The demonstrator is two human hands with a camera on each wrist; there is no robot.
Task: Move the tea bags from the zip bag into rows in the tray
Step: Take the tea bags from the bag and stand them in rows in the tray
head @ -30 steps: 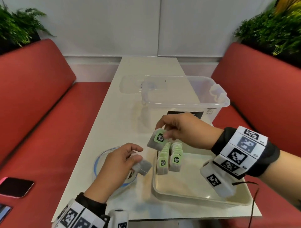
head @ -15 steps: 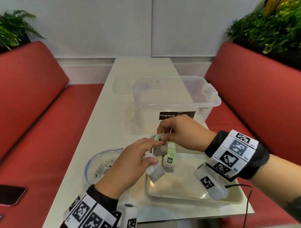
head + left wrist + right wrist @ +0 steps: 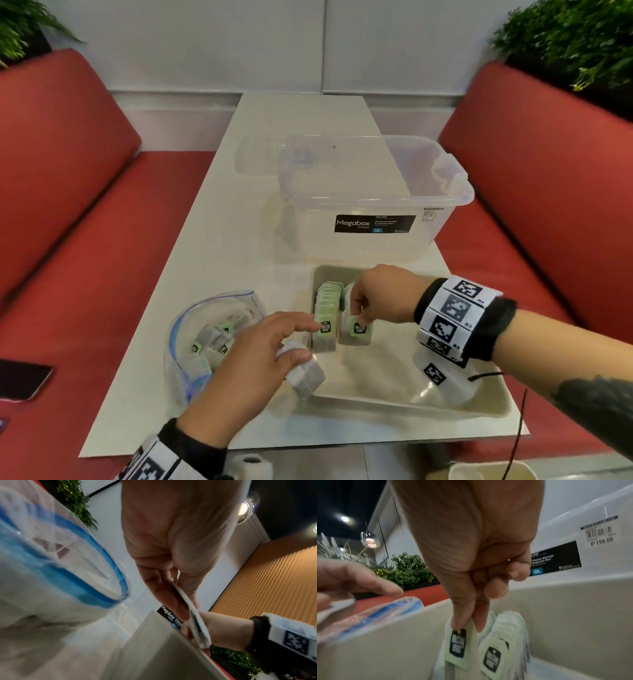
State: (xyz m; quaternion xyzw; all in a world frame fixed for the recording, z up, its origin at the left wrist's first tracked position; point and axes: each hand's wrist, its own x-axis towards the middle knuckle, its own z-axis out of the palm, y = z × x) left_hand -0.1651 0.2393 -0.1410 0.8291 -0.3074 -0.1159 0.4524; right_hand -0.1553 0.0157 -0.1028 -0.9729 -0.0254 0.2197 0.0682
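Note:
A beige tray lies at the table's near right, with two rows of green-tagged tea bags standing at its left end. My right hand pinches the top of the front tea bag of the right row; the right wrist view shows that tea bag held between thumb and finger. My left hand grips a grey tea bag over the tray's left wall, its index finger touching the left row's front bag. An open zip bag with a blue seal, left of the tray, holds several more.
A clear Megabox storage box stands just behind the tray, its lid lying to the far left of it. Red benches flank the table; a phone lies on the left one. A black cable hangs at the near right.
My right hand has lowered its tea bag from above the tray down to the front of the right row. My left hand has carried its tea bag from the zip bag to the tray.

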